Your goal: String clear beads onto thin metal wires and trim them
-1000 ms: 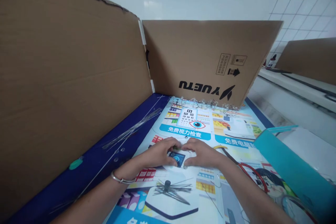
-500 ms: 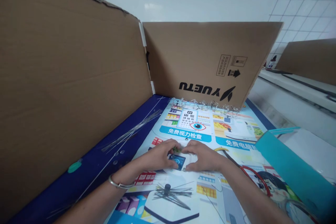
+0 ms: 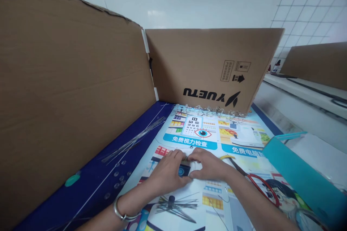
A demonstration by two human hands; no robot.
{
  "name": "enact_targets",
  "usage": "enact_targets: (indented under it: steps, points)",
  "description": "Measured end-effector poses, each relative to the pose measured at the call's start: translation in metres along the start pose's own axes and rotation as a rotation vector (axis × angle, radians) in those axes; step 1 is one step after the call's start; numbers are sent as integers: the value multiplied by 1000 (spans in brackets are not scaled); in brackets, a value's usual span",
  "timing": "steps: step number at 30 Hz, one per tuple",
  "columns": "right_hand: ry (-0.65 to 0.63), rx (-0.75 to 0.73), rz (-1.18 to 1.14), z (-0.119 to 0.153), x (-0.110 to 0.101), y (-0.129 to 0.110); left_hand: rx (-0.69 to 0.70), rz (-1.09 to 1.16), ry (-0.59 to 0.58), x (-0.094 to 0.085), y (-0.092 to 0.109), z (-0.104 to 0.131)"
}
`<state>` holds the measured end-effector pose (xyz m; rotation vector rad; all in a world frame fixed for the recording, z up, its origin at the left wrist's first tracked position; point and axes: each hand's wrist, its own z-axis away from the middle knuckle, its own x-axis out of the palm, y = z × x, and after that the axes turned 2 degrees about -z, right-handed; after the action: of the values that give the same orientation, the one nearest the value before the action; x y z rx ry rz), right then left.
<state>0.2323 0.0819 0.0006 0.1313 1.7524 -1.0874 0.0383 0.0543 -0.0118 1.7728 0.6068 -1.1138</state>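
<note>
My left hand (image 3: 168,171) and my right hand (image 3: 208,165) meet over the printed sheet (image 3: 196,140), fingers curled and tips almost touching. Between the fingertips is something small, mostly covered; a hint of green shows there, but its kind I cannot make out. Just below my hands lies a spray of thin grey wires (image 3: 187,205) with a short black cylinder (image 3: 171,201) on it. To the right of my right hand rest scissors (image 3: 264,186) with red handles, partly behind my forearm. One loose thin wire (image 3: 215,207) curves across the sheet nearby.
Cardboard panels (image 3: 81,79) stand along the left and the back (image 3: 206,61). Long thin wires (image 3: 135,139) and several small clear discs (image 3: 121,178) lie on the blue surface at left. Clear tangled bits (image 3: 217,111) line the back panel. A teal folder (image 3: 295,173) stands at right.
My left hand has turned and shifted slightly toward the right, so its thumb now closes against my right hand's fingers. More clear discs show at left as the view shifted.
</note>
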Motion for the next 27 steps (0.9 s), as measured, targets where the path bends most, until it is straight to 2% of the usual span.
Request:
enact_targets:
  steps: [4, 8, 10, 13, 16, 22, 27]
  points:
    - [7, 8, 15, 1, -1, -3, -4, -4, -27, -3, 3, 1]
    - [-33, -2, -25, 2, -8, -3, 31, 55, -101, -16, -3, -1]
    - [3, -14, -7, 3, -10, -1, 35, 95, -134, -24, -11, -4]
    - [99, -55, 94, 3, -6, 4, -40, 121, -139, -31, -25, -10]
    - [96, -106, 159, 2, 1, 7, -88, 155, -155, -28, -33, -15]
    - [94, -129, 176, -1, 5, 7, -95, 255, -185, -13, -34, -16]
    - [132, -131, 185, 0, 9, 10, -93, 309, -196, -16, -41, -18]
